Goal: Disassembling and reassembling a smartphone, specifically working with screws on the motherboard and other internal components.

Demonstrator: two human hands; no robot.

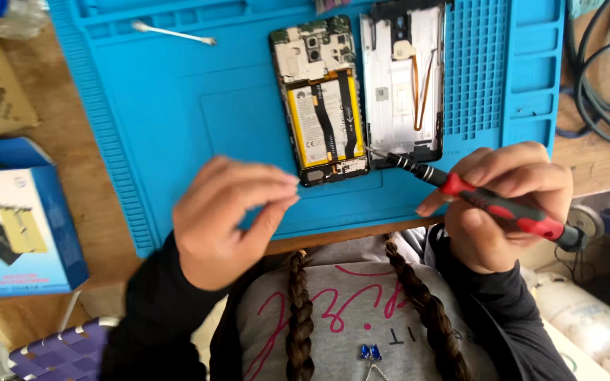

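While the right hand (506, 204) grips a red screwdriver (488, 201) at the opened phone (321, 99), the left hand (227, 215) hovers with fingertips pinched together.

The left hand (229, 215) pinches its fingertips together; whatever sits between them is too small to tell. The screwdriver (488, 201) passes through the right hand (506, 204), whose fingers cover the middle of its handle. Its tip, near the phone (321, 99), is too fine to make out. Beyond the right hand, the back cover (404, 81) is cut off by the top edge, as is the mat (178, 106). Left of the left hand, a box (26, 233) runs off the frame. Cables (605, 70) past the right hand leave at the right edge.
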